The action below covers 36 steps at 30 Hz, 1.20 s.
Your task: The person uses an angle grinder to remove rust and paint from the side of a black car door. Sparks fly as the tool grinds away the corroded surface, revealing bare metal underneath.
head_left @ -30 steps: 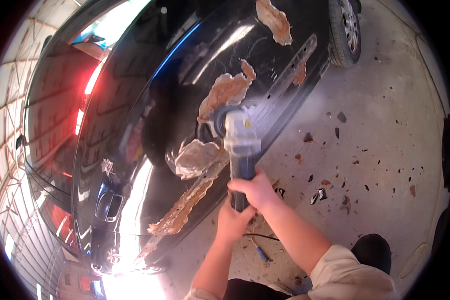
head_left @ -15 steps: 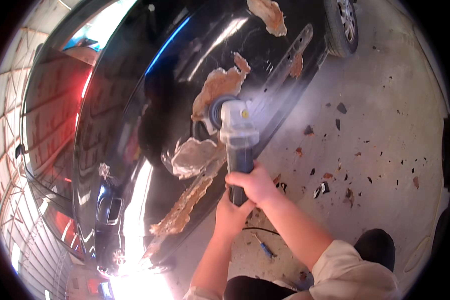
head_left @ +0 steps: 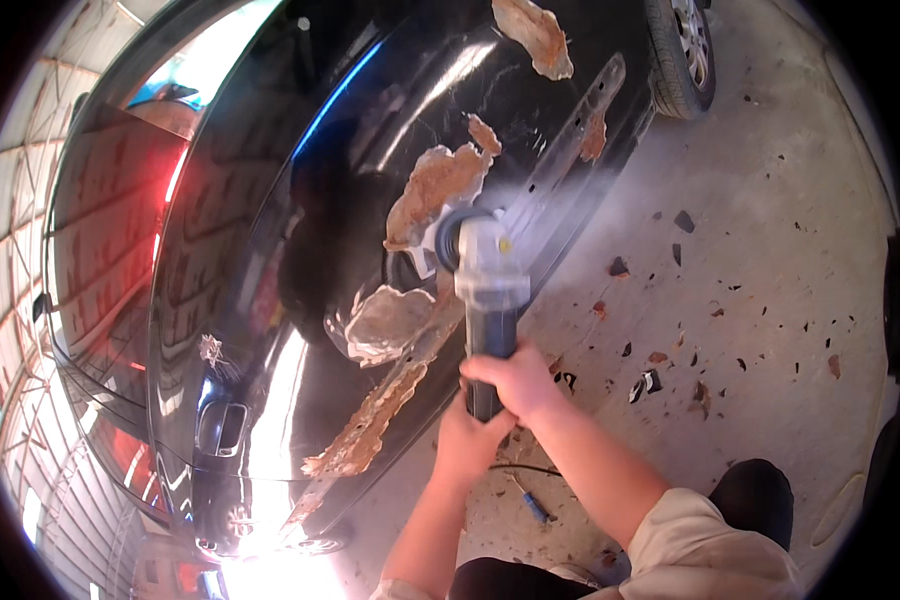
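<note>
Both my hands are wrapped round the dark body of an angle grinder [head_left: 493, 290] with a pale grey head. My right hand [head_left: 525, 382] grips it from the right side, just above my left hand [head_left: 470, 435], which is closed round its rear end. The round disc [head_left: 452, 238] sits against the black car's side panel [head_left: 355, 200], at the lower edge of a ragged brown filler patch [head_left: 435, 195]. Pale dust spreads to the right of the grinder head. Below lie a bared grey-brown patch [head_left: 390, 322] and a rough brown strip [head_left: 370, 425] along the sill.
A wheel [head_left: 682, 55] stands at the upper right. Dark and rusty flakes [head_left: 702, 397] litter the concrete floor [head_left: 770, 250]. Near my feet lie a blue-handled tool [head_left: 535, 505] and a dark cable [head_left: 525, 467]. A door handle [head_left: 222, 428] sits at the lower left of the car.
The grinder and both hands have shifted slightly to the right and down, away from the brown patch. My grip looks the same.
</note>
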Tool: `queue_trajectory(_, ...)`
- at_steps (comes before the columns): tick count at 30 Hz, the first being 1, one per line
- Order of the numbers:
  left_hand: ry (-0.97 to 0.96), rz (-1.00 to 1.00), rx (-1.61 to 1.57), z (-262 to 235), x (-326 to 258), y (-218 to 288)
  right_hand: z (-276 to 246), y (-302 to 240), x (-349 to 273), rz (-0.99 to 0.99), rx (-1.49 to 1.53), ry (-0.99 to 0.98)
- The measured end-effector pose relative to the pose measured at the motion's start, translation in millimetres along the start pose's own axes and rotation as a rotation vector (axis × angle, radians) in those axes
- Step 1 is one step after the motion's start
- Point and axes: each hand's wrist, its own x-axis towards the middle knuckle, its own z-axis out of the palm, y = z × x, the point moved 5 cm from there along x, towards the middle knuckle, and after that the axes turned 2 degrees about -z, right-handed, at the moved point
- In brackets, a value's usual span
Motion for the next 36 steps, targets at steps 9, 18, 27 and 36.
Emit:
queue_trajectory(9, 0.008, 0.007, -0.018, -0.1, 6.6, 1.1, 6.8, -13.4, 0.5, -0.027, -0.045, -0.05)
queue_trajectory(18, -0.027, -0.075, 0.058, 8.0, 8.4, 20.5, -10.1, -9.9, 9.8, 0.011, 0.118, 0.013)
queue_trajectory(27, -0.093, -0.066, -0.019, 20.8, 19.6, -2.6, -29.6, 5.3, 7.1, 0.041, 0.026, 0.077)
queue_trajectory(36, -0.087, -0.111, 0.069, 16.6, 9.7, 15.7, -18.7, -16.2, 6.6, 0.031, 0.059, 0.02)
